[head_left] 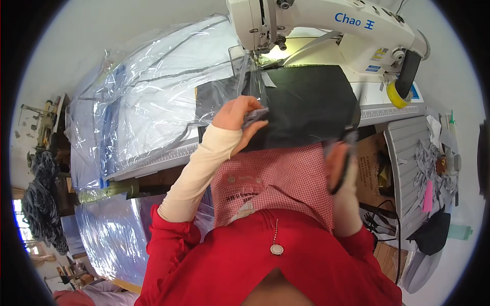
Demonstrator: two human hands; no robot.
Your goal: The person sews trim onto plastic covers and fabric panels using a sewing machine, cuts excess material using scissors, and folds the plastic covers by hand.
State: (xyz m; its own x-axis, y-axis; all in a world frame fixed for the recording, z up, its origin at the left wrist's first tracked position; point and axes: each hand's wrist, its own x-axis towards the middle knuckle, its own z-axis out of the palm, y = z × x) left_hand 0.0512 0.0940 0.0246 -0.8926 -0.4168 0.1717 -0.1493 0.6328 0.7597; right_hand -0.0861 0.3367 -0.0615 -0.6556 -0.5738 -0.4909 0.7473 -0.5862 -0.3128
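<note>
My left hand is closed on a small folded piece of grey fabric, in front of the sewing machine's needle area. Beside it, a black fabric panel lies flat on the machine bed, its near edge hanging over the checked apron. Under the presser foot, a strip of clear plastic overlaps the panel's left part. My right hand is smeared by motion at the panel's right near corner. It grips a dark tool with a black loop, which looks like scissors; the blades are too blurred to make out.
The white sewing machine stands at the back, with a yellow tape roll at its right. Clear plastic covers fill the left side. At right, a grey ribbed tray holds fabric scraps. Dark fabric strips hang far left.
</note>
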